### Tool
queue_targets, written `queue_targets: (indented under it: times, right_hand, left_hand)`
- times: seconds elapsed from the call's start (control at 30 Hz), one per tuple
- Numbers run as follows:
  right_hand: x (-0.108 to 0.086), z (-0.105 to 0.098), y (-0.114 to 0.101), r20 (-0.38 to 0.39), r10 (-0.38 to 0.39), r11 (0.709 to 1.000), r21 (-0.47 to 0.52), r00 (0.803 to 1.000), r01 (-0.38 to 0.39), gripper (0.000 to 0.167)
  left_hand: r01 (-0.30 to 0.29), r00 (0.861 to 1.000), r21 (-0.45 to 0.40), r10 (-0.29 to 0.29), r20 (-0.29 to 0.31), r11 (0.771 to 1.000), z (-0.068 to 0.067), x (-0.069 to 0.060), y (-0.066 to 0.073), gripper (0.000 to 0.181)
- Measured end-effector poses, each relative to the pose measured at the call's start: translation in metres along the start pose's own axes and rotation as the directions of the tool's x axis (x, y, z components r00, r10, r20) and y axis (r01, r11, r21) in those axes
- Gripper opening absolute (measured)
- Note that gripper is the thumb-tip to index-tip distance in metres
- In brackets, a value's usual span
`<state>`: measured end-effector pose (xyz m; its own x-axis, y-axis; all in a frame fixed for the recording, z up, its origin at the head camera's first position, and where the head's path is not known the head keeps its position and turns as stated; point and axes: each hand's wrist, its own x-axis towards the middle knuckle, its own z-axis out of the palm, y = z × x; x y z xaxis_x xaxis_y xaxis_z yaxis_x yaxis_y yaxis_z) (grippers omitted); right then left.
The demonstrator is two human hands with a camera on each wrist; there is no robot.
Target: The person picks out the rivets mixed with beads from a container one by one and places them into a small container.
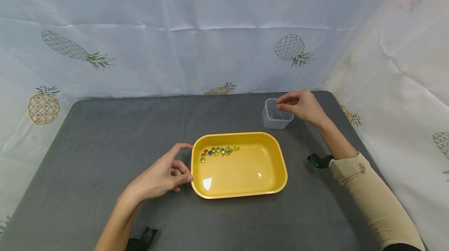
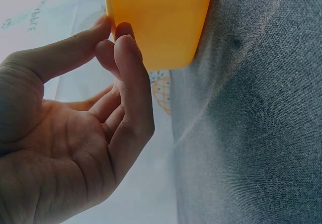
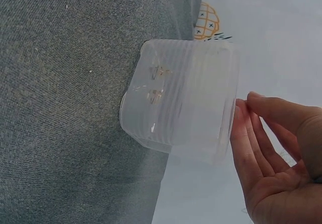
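A yellow tray point(image 1: 238, 195) holds a curved row of small glassy beads point(image 1: 216, 151) and small gold-coloured pieces point(image 1: 228, 152) near its upper left. My left hand point(image 1: 159, 175) grips its left rim, thumb and index fingertip against the edge, other fingers curled; the left wrist view shows this hand point(image 2: 85, 118) at the tray point(image 2: 161, 22). Over the opening of a clear plastic container point(image 1: 277, 123) is my right hand point(image 1: 303, 106), fingers extended, thumb and index tips close together. No object shows between them. Through the container wall point(image 3: 196, 98), small brownish pieces point(image 3: 155, 96) are visible beside that hand point(image 3: 276, 153).
Both stand on a grey cloth-covered table point(image 1: 122, 134), the container behind the tray's right end. A white pineapple-print curtain point(image 1: 168, 60) borders the table's back and right side. Dark straps point(image 1: 320, 161) hang at both wrists.
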<state>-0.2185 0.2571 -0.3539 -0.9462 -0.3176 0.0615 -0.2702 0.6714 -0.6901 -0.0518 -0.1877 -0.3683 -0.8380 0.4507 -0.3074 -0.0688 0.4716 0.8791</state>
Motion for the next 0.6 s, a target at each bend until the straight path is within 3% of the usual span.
queue_targets:
  times: [0.6]
  right_hand:
    - [-0.005,0.001,-0.023,0.012,-0.038,0.999,0.019,0.999,0.037,0.025]
  left_hand:
    - [0.0,1.0,-0.008,0.0,0.0,1.0,0.0,0.0,-0.001,0.078]
